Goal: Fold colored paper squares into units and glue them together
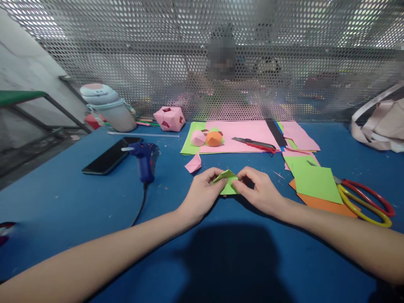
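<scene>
Paper (229,189), green and folded, in left hand (203,191) and right hand (260,191) over the table (78,210).
Both hands grasp it by thumb and fingers; beyond the phone (110,156) stands a pale lidded bottle (118,117), whose content is hidden.

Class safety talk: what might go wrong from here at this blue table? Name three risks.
1. The left hand and right hand hold a small folded light-green paper; too firm a grip might crease it wrongly.
2. The black cord of the blue plastic glue gun runs toward the left forearm, which might snag it.
3. The red-and-black utility knife lies beyond the hands; reaching forward could risk a cut.
</scene>
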`<action>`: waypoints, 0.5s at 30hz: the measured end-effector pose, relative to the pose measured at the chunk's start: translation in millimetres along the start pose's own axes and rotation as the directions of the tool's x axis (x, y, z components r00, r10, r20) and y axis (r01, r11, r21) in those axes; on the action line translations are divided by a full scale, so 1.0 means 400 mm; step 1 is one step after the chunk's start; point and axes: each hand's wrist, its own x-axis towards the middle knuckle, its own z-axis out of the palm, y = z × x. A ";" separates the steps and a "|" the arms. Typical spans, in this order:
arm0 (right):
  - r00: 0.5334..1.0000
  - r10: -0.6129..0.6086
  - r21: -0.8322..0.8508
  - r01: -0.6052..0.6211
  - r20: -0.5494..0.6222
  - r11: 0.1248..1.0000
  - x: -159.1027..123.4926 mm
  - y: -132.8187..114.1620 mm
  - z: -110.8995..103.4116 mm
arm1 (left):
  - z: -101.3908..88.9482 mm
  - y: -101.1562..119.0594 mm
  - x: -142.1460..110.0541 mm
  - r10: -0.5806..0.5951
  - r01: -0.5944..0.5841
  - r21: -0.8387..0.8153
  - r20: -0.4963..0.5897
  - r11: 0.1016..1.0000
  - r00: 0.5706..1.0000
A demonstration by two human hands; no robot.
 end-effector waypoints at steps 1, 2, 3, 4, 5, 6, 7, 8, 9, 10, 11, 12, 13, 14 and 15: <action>1.000 0.007 -0.026 -0.007 0.006 1.000 0.000 0.001 0.002 | 0.000 -0.001 0.001 0.012 -0.012 0.006 -0.015 1.000 1.000; 1.000 0.001 -0.046 0.000 0.005 0.999 -0.001 0.002 0.004 | -0.001 -0.001 0.002 0.024 -0.023 0.019 -0.025 1.000 0.999; 1.000 -0.014 -0.059 0.014 -0.001 0.998 -0.001 0.002 0.006 | -0.001 -0.001 0.002 0.034 -0.033 0.036 -0.027 0.999 0.999; 0.999 -0.030 -0.065 0.029 -0.012 0.997 -0.002 0.003 0.007 | -0.002 -0.002 0.002 0.040 -0.039 0.052 -0.023 0.998 0.999; 0.999 -0.043 -0.067 0.042 -0.024 0.997 -0.002 0.003 0.007 | -0.002 -0.001 0.001 0.042 -0.041 0.067 -0.012 0.997 0.999; 0.998 -0.052 -0.065 0.050 -0.036 0.997 -0.002 0.003 0.008 | -0.002 -0.001 0.000 0.042 -0.043 0.082 0.003 0.996 0.999; 0.997 -0.058 -0.062 0.055 -0.047 0.997 -0.002 0.003 0.008 | -0.001 0.000 -0.001 0.044 -0.046 0.100 0.019 0.994 0.999; 0.996 -0.062 -0.056 0.059 -0.057 0.997 -0.002 0.004 0.008 | -0.001 0.001 -0.003 0.046 -0.050 0.120 0.034 0.992 0.998; 0.996 -0.065 -0.049 0.062 -0.065 0.997 -0.001 0.004 0.008 | 0.000 0.002 -0.005 0.047 -0.053 0.140 0.048 0.989 0.998; 0.995 -0.068 -0.038 0.066 -0.069 0.997 0.000 0.005 0.007 | 0.001 0.004 -0.006 0.045 -0.054 0.157 0.059 0.986 0.997; 0.995 -0.070 -0.025 0.069 -0.072 0.997 0.001 0.006 0.006 | 0.002 0.006 -0.008 0.041 -0.052 0.168 0.066 0.985 0.997; 0.995 -0.068 -0.010 0.068 -0.074 0.998 0.002 0.007 0.005 | 0.002 0.008 -0.010 0.037 -0.048 0.171 0.069 0.984 0.997; 0.995 -0.061 0.004 0.062 -0.075 0.998 0.003 0.007 0.003 | 0.002 0.010 -0.012 0.038 -0.049 0.167 0.071 0.985 0.997; 0.996 -0.050 0.017 0.052 -0.076 0.999 0.003 0.008 0.002 | 0.002 0.013 -0.014 0.045 -0.056 0.159 0.074 0.986 0.996; 0.996 -0.039 0.027 0.041 -0.076 0.999 0.003 0.008 0.000 | 0.001 0.015 -0.016 0.057 -0.068 0.154 0.080 0.986 0.995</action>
